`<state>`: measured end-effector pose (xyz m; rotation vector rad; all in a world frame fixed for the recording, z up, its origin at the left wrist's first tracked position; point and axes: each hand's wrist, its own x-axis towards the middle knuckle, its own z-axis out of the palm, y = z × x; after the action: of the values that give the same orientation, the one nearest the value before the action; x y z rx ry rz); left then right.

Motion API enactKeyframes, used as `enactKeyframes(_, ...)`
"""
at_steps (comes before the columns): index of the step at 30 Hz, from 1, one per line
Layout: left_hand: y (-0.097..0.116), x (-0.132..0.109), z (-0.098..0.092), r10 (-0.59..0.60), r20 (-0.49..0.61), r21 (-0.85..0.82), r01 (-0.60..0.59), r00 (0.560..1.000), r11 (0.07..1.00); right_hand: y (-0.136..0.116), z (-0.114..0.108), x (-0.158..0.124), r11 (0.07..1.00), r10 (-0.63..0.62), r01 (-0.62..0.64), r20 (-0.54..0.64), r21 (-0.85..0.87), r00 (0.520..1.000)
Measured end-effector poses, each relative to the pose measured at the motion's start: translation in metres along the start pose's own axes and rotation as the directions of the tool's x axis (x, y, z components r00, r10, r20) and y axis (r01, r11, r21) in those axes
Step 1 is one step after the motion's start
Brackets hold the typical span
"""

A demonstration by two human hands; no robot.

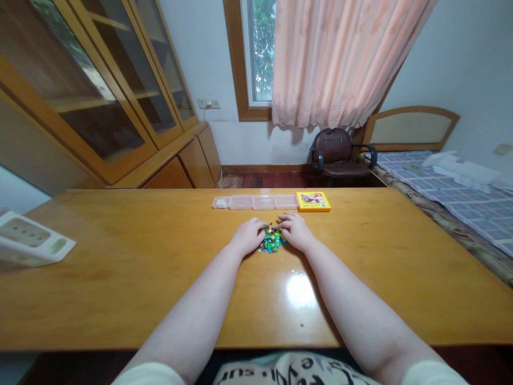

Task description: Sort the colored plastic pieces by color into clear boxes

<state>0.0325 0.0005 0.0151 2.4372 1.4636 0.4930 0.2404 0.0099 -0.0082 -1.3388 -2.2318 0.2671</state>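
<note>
A small pile of tiny colourful pieces [271,241], mostly green with blue, yellow, white and brown ones, lies on the wooden table. They look like little building bricks, though each is too small to make out well. My left hand [249,235] rests against the pile's left edge, fingers apart and curved towards it. On the opposite side, my right hand [295,231] touches the upper right edge, its fingers spread and slightly bent. I see nothing held in either hand. Beyond the pile stand a row of clear plastic trays [263,202] and a yellow box [313,201].
The wooden table [140,267] stretches wide to both sides. At its left edge stands a white box with a window [34,238]. Past the far edge are a brown office chair [336,152], a glass-door cabinet [120,107] and, at right, a bed [452,182].
</note>
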Motion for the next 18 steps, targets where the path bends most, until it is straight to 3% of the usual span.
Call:
enactKeyframes(9,-0.0003,0.0015,-0.0014,-0.130,0.007,0.035,0.130,0.991,0.991,-0.0007,-0.0013,0.0016,0.992,0.112,-0.113,-0.030,-0.049,0.993)
enactKeyframes(18,-0.0027,0.0035,-0.0004,-0.191,-0.039,0.029,0.192,0.981,0.981,-0.0065,-0.0044,0.0006,0.999,0.040,-0.040,0.058,0.007,0.998)
